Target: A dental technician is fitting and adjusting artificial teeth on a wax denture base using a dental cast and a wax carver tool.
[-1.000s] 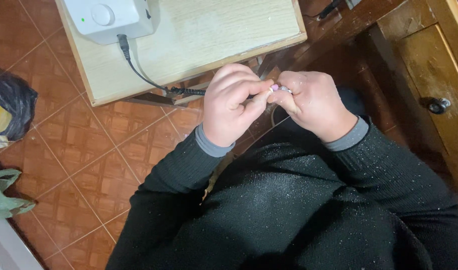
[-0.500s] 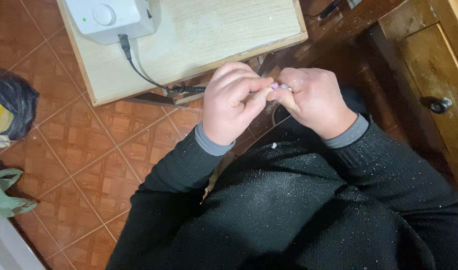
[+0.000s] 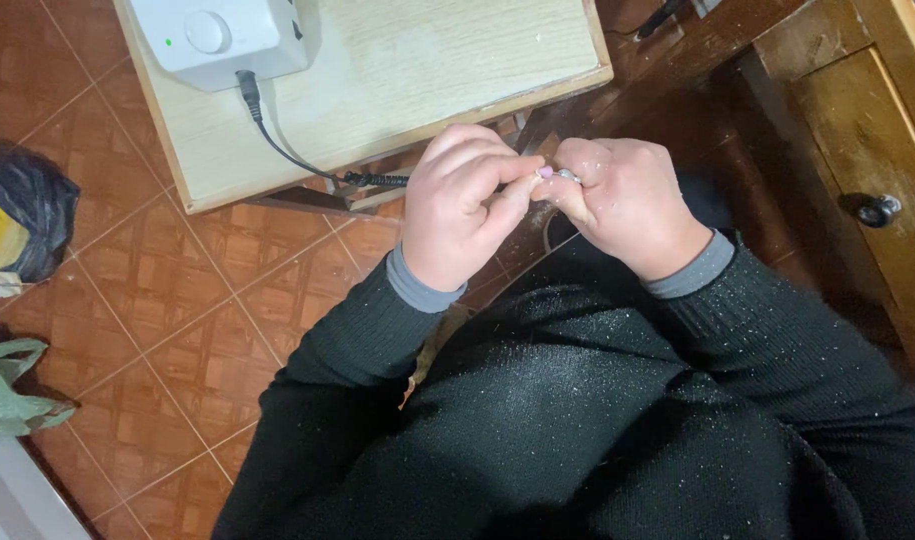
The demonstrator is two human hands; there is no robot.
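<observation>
Left hand (image 3: 462, 205) grips the corded tool (image 3: 377, 180), its pink bit (image 3: 544, 172) at the ring (image 3: 569, 176) pinched in right hand (image 3: 627, 205) fingers — beside the tabletop (image 3: 427, 60). Best kept steady — light pressure.

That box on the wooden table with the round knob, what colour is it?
The box is white, with a black cable plugged in; the head view shows it.

The left hand (image 3: 464, 205) is closed around a thin black corded tool (image 3: 377, 180), and its thumb meets the right hand (image 3: 622, 200), which pinches a small pink and silver piece (image 3: 555, 174) between its fingertips. The black cable (image 3: 277, 140) runs from the tool up to a white box-shaped device with a round knob (image 3: 217, 35) on a light wooden table (image 3: 457, 60). Both hands are above a lap in dark, dust-speckled clothing (image 3: 577, 420), over a floor of reddish-brown tiles (image 3: 157, 320).
</observation>
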